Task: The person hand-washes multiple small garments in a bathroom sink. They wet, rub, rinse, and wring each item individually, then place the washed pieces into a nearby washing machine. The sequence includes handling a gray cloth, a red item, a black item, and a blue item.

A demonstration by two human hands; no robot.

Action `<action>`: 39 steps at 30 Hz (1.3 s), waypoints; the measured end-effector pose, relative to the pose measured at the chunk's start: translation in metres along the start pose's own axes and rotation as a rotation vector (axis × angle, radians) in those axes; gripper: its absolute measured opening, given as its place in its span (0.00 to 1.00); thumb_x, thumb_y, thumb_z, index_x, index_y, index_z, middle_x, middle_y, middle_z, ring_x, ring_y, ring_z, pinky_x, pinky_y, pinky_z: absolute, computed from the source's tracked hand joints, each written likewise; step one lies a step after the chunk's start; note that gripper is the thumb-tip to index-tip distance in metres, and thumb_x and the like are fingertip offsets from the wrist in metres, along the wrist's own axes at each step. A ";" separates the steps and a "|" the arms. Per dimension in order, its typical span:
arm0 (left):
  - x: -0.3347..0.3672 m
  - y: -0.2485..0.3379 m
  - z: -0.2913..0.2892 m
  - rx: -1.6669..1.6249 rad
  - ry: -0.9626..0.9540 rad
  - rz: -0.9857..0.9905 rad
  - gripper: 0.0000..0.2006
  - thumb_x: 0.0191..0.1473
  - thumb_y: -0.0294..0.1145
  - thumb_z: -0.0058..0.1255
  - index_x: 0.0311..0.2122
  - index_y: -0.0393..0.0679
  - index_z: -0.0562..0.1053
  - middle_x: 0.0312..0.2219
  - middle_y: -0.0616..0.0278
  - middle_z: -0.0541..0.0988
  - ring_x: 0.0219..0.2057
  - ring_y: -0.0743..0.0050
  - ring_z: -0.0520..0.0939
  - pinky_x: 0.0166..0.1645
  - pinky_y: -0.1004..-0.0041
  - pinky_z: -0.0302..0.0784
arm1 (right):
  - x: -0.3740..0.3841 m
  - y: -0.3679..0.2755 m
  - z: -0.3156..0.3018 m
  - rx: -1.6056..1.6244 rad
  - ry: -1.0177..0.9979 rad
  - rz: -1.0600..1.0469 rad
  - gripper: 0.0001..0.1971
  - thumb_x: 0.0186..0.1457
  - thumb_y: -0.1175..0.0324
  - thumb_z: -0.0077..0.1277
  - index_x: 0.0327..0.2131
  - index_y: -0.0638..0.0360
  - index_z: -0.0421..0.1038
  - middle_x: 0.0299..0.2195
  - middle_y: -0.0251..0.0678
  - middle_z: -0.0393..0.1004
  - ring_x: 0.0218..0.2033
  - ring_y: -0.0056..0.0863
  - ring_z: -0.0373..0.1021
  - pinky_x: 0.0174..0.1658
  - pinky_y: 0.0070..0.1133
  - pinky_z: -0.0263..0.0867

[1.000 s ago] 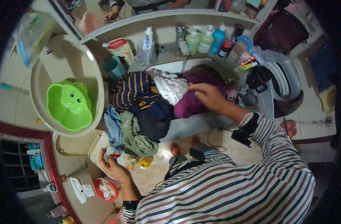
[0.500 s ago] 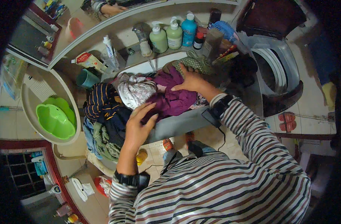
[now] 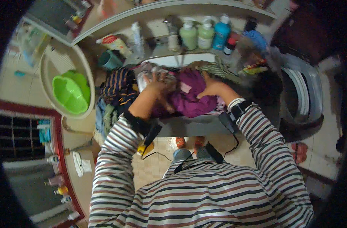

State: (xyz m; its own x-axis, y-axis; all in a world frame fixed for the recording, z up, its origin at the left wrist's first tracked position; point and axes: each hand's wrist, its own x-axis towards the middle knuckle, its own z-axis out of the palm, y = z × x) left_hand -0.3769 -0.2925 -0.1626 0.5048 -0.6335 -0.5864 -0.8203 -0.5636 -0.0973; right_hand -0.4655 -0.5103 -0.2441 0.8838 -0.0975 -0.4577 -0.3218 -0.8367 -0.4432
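Note:
A purple garment [image 3: 196,102] lies bunched in the middle of the pile of clothes in the grey sink. My right hand [image 3: 218,90] rests at its right side, thumb and fingers apart. My left hand [image 3: 155,93], somewhat blurred, is spread over a crumpled white garment [image 3: 141,81] just left of the purple one. A dark striped garment [image 3: 118,81] lies to the left of that hand. Beyond my right hand is a green striped cloth [image 3: 221,70]. My fingertips partly hide the fabrics under them.
Behind the sink stand green pump bottles [image 3: 188,36], a blue bottle [image 3: 221,33] and a teal cup [image 3: 108,59]. At left, a beige basin [image 3: 44,81] holds a bright green basin [image 3: 69,95]. A washing machine with an open round tub [image 3: 298,89] stands at right.
My left hand has moved forward from the sink's front edge onto the white garment. My right hand stays at the purple garment. The whole view has shifted, moving the scene rightward.

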 end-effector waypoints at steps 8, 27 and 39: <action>0.013 -0.007 0.010 -0.140 0.108 -0.134 0.52 0.19 0.69 0.56 0.56 0.63 0.54 0.57 0.54 0.52 0.58 0.42 0.46 0.52 0.35 0.37 | 0.005 0.002 -0.006 -0.150 0.078 -0.004 0.48 0.26 0.55 0.63 0.54 0.56 0.51 0.49 0.55 0.58 0.49 0.45 0.58 0.51 0.29 0.55; -0.048 -0.070 -0.015 -1.032 0.951 -0.117 0.24 0.33 0.55 0.59 0.31 0.47 0.75 0.25 0.60 0.77 0.29 0.70 0.76 0.37 0.72 0.70 | -0.083 -0.041 -0.001 0.879 0.757 -0.056 0.23 0.36 0.75 0.56 0.41 0.61 0.66 0.38 0.36 0.71 0.39 0.29 0.68 0.43 0.26 0.62; -0.233 -0.103 -0.109 -1.283 1.336 0.270 0.15 0.45 0.41 0.53 0.33 0.39 0.73 0.29 0.57 0.76 0.33 0.69 0.75 0.41 0.71 0.68 | -0.070 -0.186 -0.104 1.667 0.107 -0.787 0.12 0.52 0.66 0.39 0.37 0.61 0.66 0.34 0.36 0.71 0.33 0.29 0.69 0.39 0.24 0.66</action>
State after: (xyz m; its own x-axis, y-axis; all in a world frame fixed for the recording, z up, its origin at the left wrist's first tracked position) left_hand -0.3805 -0.1450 0.0717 0.7828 -0.3478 0.5161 -0.5480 0.0078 0.8365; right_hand -0.4320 -0.4037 -0.0494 0.9715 -0.0813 0.2227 0.2234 0.6287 -0.7449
